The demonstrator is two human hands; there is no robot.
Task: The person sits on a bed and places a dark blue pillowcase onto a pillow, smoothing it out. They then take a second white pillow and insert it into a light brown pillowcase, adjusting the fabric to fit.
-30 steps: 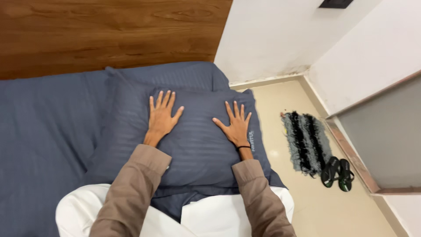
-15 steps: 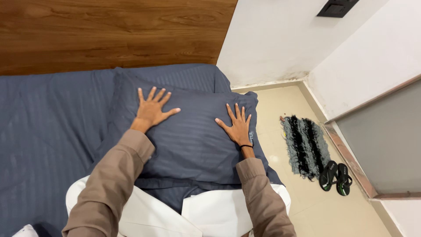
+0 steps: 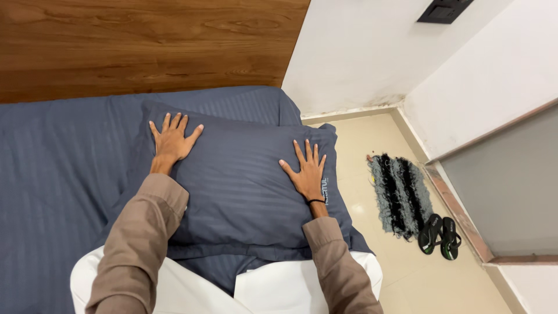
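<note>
Fingers [image 3: 177,123] spread apart, both the left hand [image 3: 172,142] and right hand [image 3: 306,172] press flat on the blue pillow [image 3: 238,186].

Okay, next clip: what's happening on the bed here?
A person in brown sleeves presses both open palms flat on a dark blue striped pillow that lies on a matching bed sheet. The left hand rests near the pillow's upper left corner, the right hand near its right edge. A striped rug and a pair of dark sandals lie on the floor beside the bed.
</note>
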